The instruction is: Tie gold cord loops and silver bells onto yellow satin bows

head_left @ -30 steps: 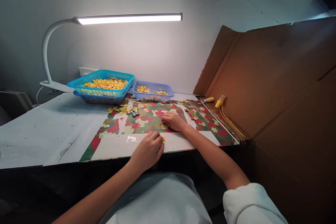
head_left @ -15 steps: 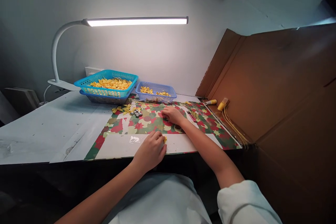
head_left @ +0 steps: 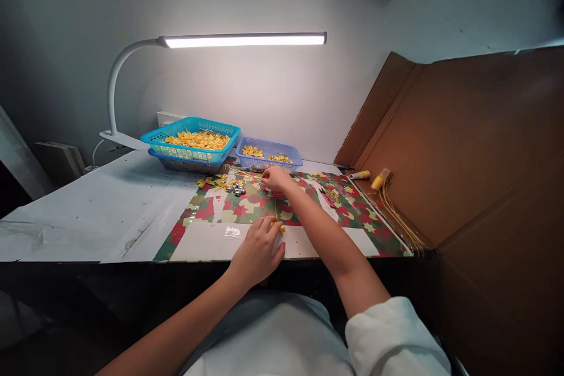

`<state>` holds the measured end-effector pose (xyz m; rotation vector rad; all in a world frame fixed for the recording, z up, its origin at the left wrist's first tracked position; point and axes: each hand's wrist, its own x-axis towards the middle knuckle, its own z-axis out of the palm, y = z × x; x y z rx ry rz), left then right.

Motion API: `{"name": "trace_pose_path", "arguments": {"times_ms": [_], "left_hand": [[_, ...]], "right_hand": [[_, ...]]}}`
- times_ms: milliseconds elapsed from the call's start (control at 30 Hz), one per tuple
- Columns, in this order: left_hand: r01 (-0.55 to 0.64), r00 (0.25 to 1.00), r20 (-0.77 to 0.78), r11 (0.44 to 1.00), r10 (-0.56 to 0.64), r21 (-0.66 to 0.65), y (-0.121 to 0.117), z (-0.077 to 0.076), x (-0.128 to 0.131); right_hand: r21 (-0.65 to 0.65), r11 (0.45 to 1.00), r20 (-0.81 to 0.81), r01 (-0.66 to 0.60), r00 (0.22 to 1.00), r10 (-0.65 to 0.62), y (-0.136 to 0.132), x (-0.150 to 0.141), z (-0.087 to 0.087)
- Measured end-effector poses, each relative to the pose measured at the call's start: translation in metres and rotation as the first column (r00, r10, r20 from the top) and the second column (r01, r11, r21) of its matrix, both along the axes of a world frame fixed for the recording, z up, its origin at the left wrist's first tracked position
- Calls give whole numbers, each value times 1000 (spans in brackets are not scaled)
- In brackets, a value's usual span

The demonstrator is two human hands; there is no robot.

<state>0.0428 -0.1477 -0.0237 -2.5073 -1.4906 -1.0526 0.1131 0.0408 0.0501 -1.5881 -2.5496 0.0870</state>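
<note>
Glossy plastic and matt cardboard, as I see them from my end.
The perforated turquoise basket (head_left: 187, 154) looks like smooth plastic; the patterned sheet (head_left: 251, 211) has a slick sheen, the silvery pieces (head_left: 236, 189) shine like metal, the cardboard (head_left: 480, 147) looks dull, the sleeve (head_left: 392, 332) soft matt cloth.

right sleeve (head_left: 394, 335): pale, loose, wide-cuffed | garment front (head_left: 282, 335): pale | left hand (head_left: 259, 248): bare | right hand (head_left: 277, 180): bare

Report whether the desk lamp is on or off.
On: the desk lamp's long bar glows white, and the wall behind it is brightly lit.
</note>
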Motion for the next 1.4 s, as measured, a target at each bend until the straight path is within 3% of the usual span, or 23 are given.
{"name": "trace_pose_path", "arguments": {"times_ms": [267,433,533,700,767,833,1000,1100,1267,1400], "left_hand": [[59,997,-41,998,-59,2,-1,0,-3],[139,985,109,990,-137,-10,3,2,-5],[146,980,139,989,-142,-20,15,16,-11],[-145,989,4,977,146,154,60,50,-30],[-216,973,-46,960,228,180,83,57,-40],[-245,960,-101,957,262,155,104,58,-47],[-257,935,-244,966,256,29,133,53,-56],[-382,899,-256,922,356,-57,135,60,-64],[-626,770,8,759,637,-180,130,76,-91],[-675,709,120,718,695,-168,125,81,-104]], "right_hand": [[15,995,50,95,994,-96,23,-34,-17],[89,992,21,88,996,-90,22,-25,-11],[131,990,-45,57,998,-52,18,-9,-3],[229,945,-261,-232,921,289,-5,29,6],[251,905,-304,-342,860,409,-17,45,8],[251,889,-337,-382,827,450,-24,58,7],[225,916,-400,-333,825,399,-9,68,-4],[238,916,-397,-322,829,394,9,57,-8],[225,952,-339,-209,899,278,29,16,-1],[268,952,-292,-145,930,224,37,-13,7]]}}
